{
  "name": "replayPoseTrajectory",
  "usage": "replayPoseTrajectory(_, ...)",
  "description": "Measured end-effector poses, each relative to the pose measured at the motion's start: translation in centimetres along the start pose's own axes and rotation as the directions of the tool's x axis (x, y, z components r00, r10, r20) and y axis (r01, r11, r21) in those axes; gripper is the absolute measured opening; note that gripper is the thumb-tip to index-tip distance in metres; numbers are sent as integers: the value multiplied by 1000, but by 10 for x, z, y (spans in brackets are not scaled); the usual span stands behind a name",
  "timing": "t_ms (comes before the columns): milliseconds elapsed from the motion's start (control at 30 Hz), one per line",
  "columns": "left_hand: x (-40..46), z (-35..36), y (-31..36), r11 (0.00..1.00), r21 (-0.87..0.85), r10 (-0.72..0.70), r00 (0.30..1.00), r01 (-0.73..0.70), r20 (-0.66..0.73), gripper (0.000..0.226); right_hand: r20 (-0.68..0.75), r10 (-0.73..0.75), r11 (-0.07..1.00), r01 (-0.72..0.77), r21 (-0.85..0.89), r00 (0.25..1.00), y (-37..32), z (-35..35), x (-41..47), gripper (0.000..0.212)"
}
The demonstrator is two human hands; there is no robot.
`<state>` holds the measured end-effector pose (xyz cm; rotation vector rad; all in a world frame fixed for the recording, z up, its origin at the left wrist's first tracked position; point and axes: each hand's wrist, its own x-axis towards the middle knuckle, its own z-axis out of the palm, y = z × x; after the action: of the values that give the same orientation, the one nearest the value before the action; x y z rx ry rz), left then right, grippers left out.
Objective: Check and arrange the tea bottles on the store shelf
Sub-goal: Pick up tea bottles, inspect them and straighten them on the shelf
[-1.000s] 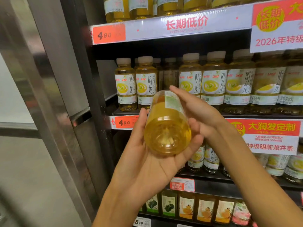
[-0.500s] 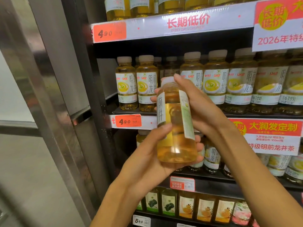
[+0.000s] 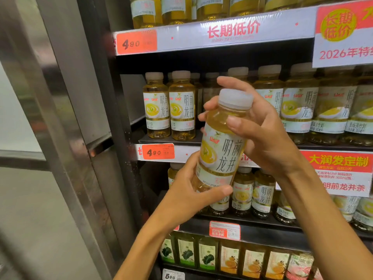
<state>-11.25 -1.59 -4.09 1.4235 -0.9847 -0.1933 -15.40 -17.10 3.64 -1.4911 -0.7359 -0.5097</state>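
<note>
Right hand point(image 3: 262, 134) fingers point(image 3: 236, 123) wrap the tea bottle point(image 3: 221, 142) below its cap; left hand point(image 3: 187, 190) fingers cup its base. The bottle tilts toward one o'clock before the shelf point(image 3: 181, 153), shelved bottles point(image 3: 169, 107) at ten o'clock.

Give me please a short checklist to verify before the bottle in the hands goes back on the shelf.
1. Hold: ok. The left hand grips the base of the held bottle, and the right hand grips its neck.
2. Cap on: ok; whether it is sealed, cannot tell.
3. Label facing outward: ok, its front print shows toward the camera.
4. Bottle upright: not ok, it leans with the cap to the right.
5. Free slot: ok, a front gap shows right of the two bottles at the left end of the middle shelf.
6. Date print: cannot tell.
</note>
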Motion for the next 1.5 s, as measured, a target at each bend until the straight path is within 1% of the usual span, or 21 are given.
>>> replayPoseTrajectory(33,1,1,-1,1000,19,22,1000,-21,-10,61,28,-7,1000,8,-18,1000,0,1,-1,56)
replayPoseTrajectory(100,2,4,-3,994,77,77,994,-71,-73,61,57,-17,993,24,-115,998,-2,1,-4,57)
replayPoseTrajectory(167,4,3,-4,984,129,140,976,-120,-164,65,56,-31,978,42,-202,998,-4,-1,-8,60)
replayPoseTrajectory(233,8,-1,-4,969,186,205,951,-163,-234,72,78,-20,970,38,-240,997,-5,-1,-12,66)
replayPoseTrajectory(300,12,-4,-4,961,213,230,936,-175,-267,75,114,5,963,26,-268,993,-4,2,-15,71)
replayPoseTrajectory(400,12,-1,-6,967,180,224,933,-178,-280,73,112,-1,946,37,-323,994,-3,7,-15,68)
replayPoseTrajectory(500,11,1,-11,970,176,209,945,-168,-252,75,59,-2,953,19,-301,998,-4,9,-12,67)
replayPoseTrajectory(600,10,1,-14,984,132,146,971,-122,-189,85,-35,3,968,-12,-251,999,-2,9,-6,65)
replayPoseTrajectory(633,10,0,-15,988,113,127,976,-108,-176,84,-75,1,968,-20,-250,997,-1,10,-3,65)
replayPoseTrajectory(700,13,-1,-15,987,119,128,977,-108,-173,74,-149,-10,967,-28,-254,989,3,10,5,62)
replayPoseTrajectory(767,23,-4,-12,971,205,166,963,-122,-213,66,-186,-29,961,-24,-277,982,5,9,15,60)
replayPoseTrajectory(833,36,-6,-11,941,312,216,939,-127,-269,65,-190,-50,945,-15,-328,980,6,7,24,61)
replayPoseTrajectory(867,41,-6,-11,936,330,228,929,-126,-291,63,-185,-59,932,-12,-363,981,6,6,29,63)
replayPoseTrajectory(933,50,-5,-12,936,330,232,917,-120,-324,62,-177,-77,900,-8,-435,981,7,4,38,66)
replayPoseTrajectory(1000,56,-3,-14,951,292,209,908,-101,-364,64,-191,-91,874,-13,-485,977,10,2,45,70)
replayPoseTrajectory(1067,60,-1,-16,965,250,186,889,-84,-418,64,-228,-94,868,-32,-496,969,15,-1,49,72)
replayPoseTrajectory(1167,61,2,-18,963,259,194,862,-76,-468,56,-298,-88,869,-73,-489,950,19,-6,52,71)
replayPoseTrajectory(1233,61,5,-18,954,291,208,856,-72,-473,52,-313,-123,829,-75,-554,942,20,-8,54,71)
replayPoseTrajectory(1300,61,7,-18,947,314,216,847,-61,-485,50,-304,-190,792,-37,-609,934,19,-8,56,72)
replayPoseTrajectory(1400,61,10,-17,919,394,228,841,-19,-491,48,-253,-287,697,20,-717,924,21,-9,55,63)
replayPoseTrajectory(1500,63,12,-17,873,488,283,823,-9,-492,47,-220,-318,616,24,-787,922,23,-13,54,58)
